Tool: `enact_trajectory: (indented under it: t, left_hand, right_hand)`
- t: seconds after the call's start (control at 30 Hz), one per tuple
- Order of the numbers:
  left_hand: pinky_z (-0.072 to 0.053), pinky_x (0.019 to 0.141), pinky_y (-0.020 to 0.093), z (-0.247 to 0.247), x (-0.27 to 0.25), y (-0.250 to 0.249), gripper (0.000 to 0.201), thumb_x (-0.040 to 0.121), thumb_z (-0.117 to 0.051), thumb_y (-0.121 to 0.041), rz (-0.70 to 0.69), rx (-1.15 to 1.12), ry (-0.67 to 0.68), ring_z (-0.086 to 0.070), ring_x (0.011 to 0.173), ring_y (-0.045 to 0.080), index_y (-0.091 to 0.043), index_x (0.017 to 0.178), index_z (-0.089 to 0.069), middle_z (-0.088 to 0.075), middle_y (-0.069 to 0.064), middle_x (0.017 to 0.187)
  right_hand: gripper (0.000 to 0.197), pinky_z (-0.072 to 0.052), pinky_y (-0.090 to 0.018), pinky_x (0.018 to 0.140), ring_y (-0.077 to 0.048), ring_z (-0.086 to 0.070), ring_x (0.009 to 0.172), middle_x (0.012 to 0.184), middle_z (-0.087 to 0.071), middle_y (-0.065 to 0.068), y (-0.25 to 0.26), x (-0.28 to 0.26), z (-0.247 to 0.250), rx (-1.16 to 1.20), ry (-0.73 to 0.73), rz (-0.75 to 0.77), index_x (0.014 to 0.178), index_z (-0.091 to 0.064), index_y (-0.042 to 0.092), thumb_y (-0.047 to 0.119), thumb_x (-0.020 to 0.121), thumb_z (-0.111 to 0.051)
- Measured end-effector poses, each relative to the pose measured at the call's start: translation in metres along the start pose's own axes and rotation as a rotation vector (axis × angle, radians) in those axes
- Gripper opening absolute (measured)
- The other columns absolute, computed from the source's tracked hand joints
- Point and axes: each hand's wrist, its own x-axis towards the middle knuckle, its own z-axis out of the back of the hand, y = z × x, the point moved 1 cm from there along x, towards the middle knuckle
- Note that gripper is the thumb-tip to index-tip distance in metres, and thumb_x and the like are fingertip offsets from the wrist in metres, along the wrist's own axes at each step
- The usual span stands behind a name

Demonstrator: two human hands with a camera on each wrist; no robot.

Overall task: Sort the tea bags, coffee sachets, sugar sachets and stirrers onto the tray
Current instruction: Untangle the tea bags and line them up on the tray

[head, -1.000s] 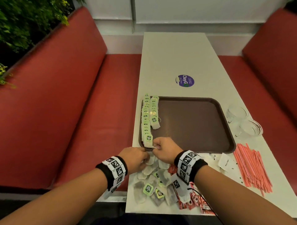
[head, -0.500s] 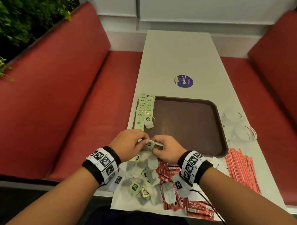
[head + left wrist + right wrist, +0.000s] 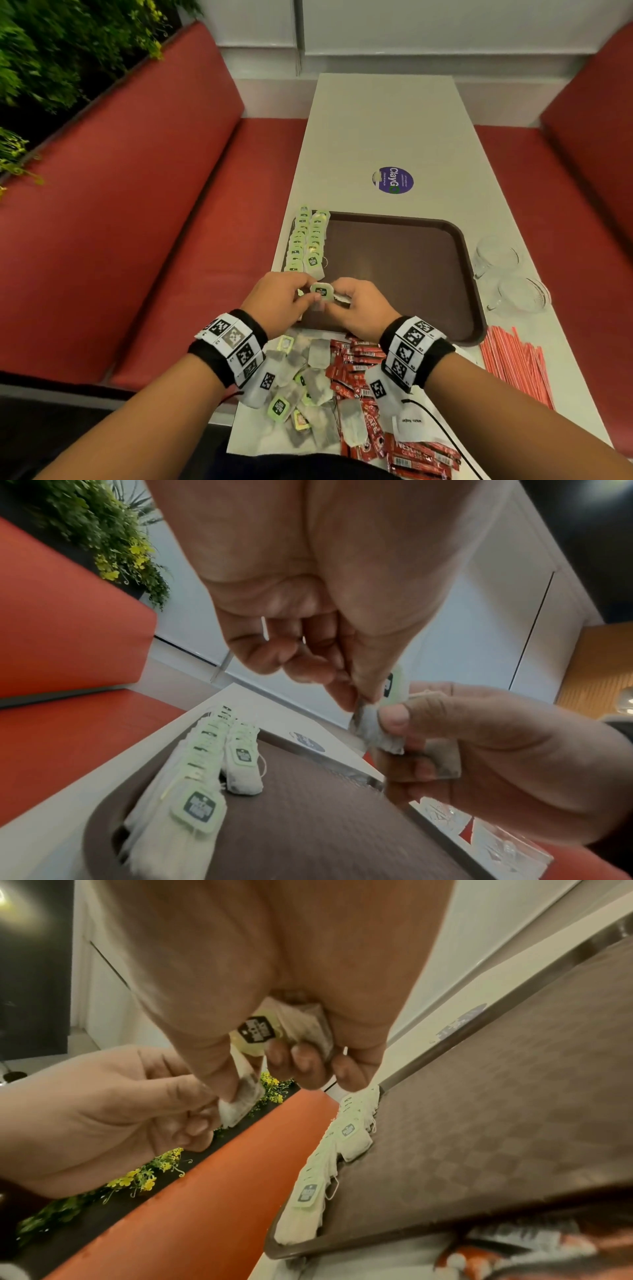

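Observation:
Both hands hold tea bags above the near left corner of the brown tray (image 3: pixel 404 267). My left hand (image 3: pixel 277 301) pinches one tea bag (image 3: pixel 375 730) by its edge, and my right hand (image 3: pixel 356 305) pinches the same bag and keeps a second tea bag (image 3: pixel 308 1026) curled in its fingers. A green tag (image 3: pixel 322 292) shows between the hands. Two rows of tea bags (image 3: pixel 306 240) lie along the tray's left side. Loose tea bags (image 3: pixel 308 387) and red coffee sachets (image 3: pixel 359 370) lie on the table near me. Red stirrers (image 3: pixel 513 366) lie at the right.
Two clear glass cups (image 3: pixel 510 274) stand right of the tray. A white sugar sachet (image 3: pixel 411 423) lies under my right wrist. A purple sticker (image 3: pixel 393 180) is on the white table (image 3: pixel 383 120) beyond the tray. Red bench seats (image 3: pixel 137 205) flank the table.
Both hands rose from the pile at the tray's near edge and now hold a tea bag between them above the tray corner, its green tag facing up.

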Motion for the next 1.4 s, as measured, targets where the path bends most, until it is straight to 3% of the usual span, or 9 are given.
enact_trajectory:
  t: [0.07, 0.2, 0.3, 0.43, 0.57, 0.83, 1.03, 1.23, 1.4]
  left_hand:
    - [-0.036, 0.056, 0.024, -0.006, 0.010, 0.008, 0.008, 0.091, -0.068, -0.033, 0.067, 0.001, -0.009, -0.047, 0.053, 0.003, -0.033, 0.084, -0.065, -0.052, -0.014, 0.056]
    - [-0.043, 0.064, 0.024, -0.015, 0.048, 0.034, 0.013, 0.090, -0.068, -0.034, 0.301, 0.054, -0.016, -0.058, 0.070, 0.011, -0.028, 0.085, -0.058, -0.061, -0.010, 0.075]
    - [-0.056, 0.078, 0.034, -0.029, 0.076, 0.051, 0.028, 0.081, -0.078, -0.030, 0.486, 0.008, 0.059, -0.066, 0.081, 0.017, -0.029, 0.102, -0.058, -0.068, 0.000, 0.094]
    - [-0.056, 0.083, 0.038, -0.040, 0.104, 0.054, 0.039, 0.079, -0.081, -0.032, 0.566, 0.076, 0.036, -0.064, 0.092, 0.026, -0.025, 0.109, -0.057, -0.063, 0.004, 0.107]
    - [-0.055, 0.083, 0.038, -0.040, 0.117, 0.053, 0.048, 0.079, -0.079, -0.037, 0.565, 0.241, 0.103, -0.064, 0.100, 0.030, -0.014, 0.115, -0.057, -0.065, 0.008, 0.111]
    - [-0.043, 0.065, 0.030, -0.049, 0.135, 0.034, 0.043, 0.085, -0.064, -0.056, 0.452, 0.473, 0.163, -0.054, 0.076, 0.025, -0.014, 0.086, -0.053, -0.059, 0.005, 0.088]
    - [-0.042, 0.061, 0.028, -0.057, 0.140, 0.028, 0.036, 0.086, -0.066, -0.046, 0.446, 0.510, 0.233, -0.054, 0.068, 0.022, -0.014, 0.075, -0.053, -0.049, 0.001, 0.067]
    - [-0.044, 0.063, 0.029, -0.049, 0.135, 0.030, 0.037, 0.084, -0.069, -0.048, 0.400, 0.544, 0.267, -0.057, 0.076, 0.023, -0.013, 0.093, -0.059, -0.054, 0.001, 0.076]
    - [-0.041, 0.059, 0.029, -0.031, 0.123, 0.023, 0.040, 0.090, -0.059, -0.053, 0.359, 0.513, 0.220, -0.057, 0.073, 0.021, -0.014, 0.094, -0.056, -0.055, 0.000, 0.075]
  right_hand:
    - [0.005, -0.043, -0.022, 0.068, 0.000, -0.056, 0.074, 0.084, -0.064, 0.013, -0.002, 0.001, 0.004, -0.035, 0.012, -0.027, 0.095, -0.069, 0.025, 0.026, 0.096, -0.065]
    - [0.025, -0.042, -0.021, 0.087, -0.006, -0.058, 0.106, 0.114, -0.063, 0.010, -0.010, 0.000, 0.014, -0.111, 0.031, -0.132, 0.122, -0.060, 0.026, 0.031, 0.098, -0.060]
    - [0.016, -0.046, -0.024, 0.075, -0.014, -0.064, 0.086, 0.099, -0.061, 0.018, -0.014, -0.006, 0.020, -0.112, 0.048, -0.161, 0.113, -0.061, 0.026, 0.028, 0.097, -0.060]
    - [0.008, -0.049, -0.025, 0.065, -0.015, -0.063, 0.072, 0.086, -0.065, 0.010, -0.021, -0.009, 0.029, -0.109, 0.024, -0.173, 0.103, -0.064, 0.026, 0.025, 0.097, -0.060]
    - [0.005, -0.051, -0.028, 0.065, -0.017, -0.065, 0.070, 0.082, -0.067, 0.007, -0.026, -0.011, 0.033, -0.086, -0.002, -0.179, 0.098, -0.063, 0.027, 0.024, 0.096, -0.060]
    - [0.006, -0.046, -0.016, 0.054, -0.004, -0.058, 0.056, 0.076, -0.064, 0.007, -0.029, -0.011, 0.039, -0.051, 0.021, -0.202, 0.097, -0.064, 0.025, 0.021, 0.096, -0.059]
    - [0.006, -0.055, -0.028, 0.064, -0.013, -0.065, 0.069, 0.082, -0.067, 0.006, -0.029, -0.009, 0.045, -0.057, 0.013, -0.191, 0.097, -0.063, 0.028, 0.023, 0.096, -0.060]
    - [0.018, -0.047, -0.028, 0.061, -0.012, -0.054, 0.062, 0.080, -0.061, 0.004, -0.028, -0.009, 0.043, -0.052, 0.007, -0.194, 0.102, -0.047, 0.026, 0.015, 0.093, -0.057]
    - [0.012, -0.043, -0.032, 0.060, -0.015, -0.048, 0.063, 0.077, -0.057, -0.002, -0.025, -0.008, 0.042, -0.047, -0.035, -0.204, 0.087, -0.047, 0.016, 0.012, 0.088, -0.058]
